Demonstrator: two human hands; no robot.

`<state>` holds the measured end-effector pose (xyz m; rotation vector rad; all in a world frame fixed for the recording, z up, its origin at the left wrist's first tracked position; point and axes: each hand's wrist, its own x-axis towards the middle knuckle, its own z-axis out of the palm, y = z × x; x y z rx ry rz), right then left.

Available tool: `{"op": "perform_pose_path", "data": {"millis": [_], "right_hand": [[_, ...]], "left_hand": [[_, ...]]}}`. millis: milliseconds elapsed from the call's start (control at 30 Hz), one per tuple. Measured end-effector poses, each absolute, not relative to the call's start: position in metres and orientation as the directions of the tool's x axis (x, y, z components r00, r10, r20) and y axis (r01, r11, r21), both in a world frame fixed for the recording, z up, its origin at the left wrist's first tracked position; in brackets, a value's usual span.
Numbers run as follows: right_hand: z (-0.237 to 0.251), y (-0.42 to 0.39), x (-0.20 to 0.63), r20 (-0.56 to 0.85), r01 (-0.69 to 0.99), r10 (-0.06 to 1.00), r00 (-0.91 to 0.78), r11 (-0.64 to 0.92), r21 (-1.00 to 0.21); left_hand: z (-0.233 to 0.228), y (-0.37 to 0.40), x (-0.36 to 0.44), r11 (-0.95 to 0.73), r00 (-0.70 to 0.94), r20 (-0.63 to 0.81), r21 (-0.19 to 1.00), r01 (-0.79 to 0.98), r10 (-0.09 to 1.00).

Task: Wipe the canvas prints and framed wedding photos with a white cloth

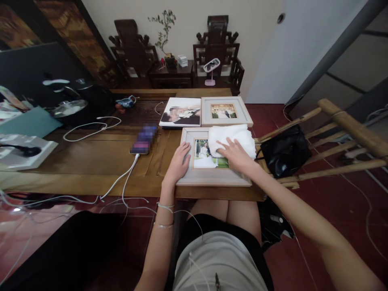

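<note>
From the head view, your left hand (176, 164) lies unclenched along the left border of a light picture frame (200, 178), its fingers pointing away from you over the rim. Your right hand (238, 156) is spread over a folded white cloth (243, 133), laid on it rather than clenched. The cloth covers the frame's upper right part and some of the photo (200, 161) inside, which shows a person in a white dress on grass.

That frame lies flat on the wooden surface (100, 159), near the edge closest to you. Just beyond it sit two more pieces, side by side — a panel (184, 113) with a partly blurred picture on the left, and a second frame (206, 114) on the right. Left of your left hand lies a phone (144, 139), a white cable (133, 162) plugged into its near end. To your right, a black bag (285, 151) rests on a wooden chair (336, 113).
</note>
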<state>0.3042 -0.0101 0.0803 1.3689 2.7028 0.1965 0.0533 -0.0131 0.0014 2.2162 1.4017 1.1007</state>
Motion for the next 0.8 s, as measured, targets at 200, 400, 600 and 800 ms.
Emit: {"op": "perform_pose_path", "data": {"millis": [200,400,600,800], "right_hand": [[0.105,-0.090,0.304,-0.132,0.754,0.747,-0.651,0.656,-0.005],[0.108,-0.107,0.306,-0.117,0.712,0.703,-0.702,0.691,-0.123],[0.072,-0.043,0.307,0.085,0.801,0.798,-0.596,0.599,-0.005],[0.066,0.035,0.308,0.201,0.871,0.847,-0.492,0.477,0.120]], "left_hand": [[0.001,-0.014,0.054,-0.487,0.230,0.457,0.596,0.639,0.859],[0.002,-0.014,0.053,-0.476,0.233,0.438,0.604,0.639,0.868],[0.004,-0.014,0.051,-0.474,0.259,0.410,0.614,0.631,0.875],[0.007,-0.015,0.050,-0.472,0.275,0.391,0.619,0.628,0.878]]}}
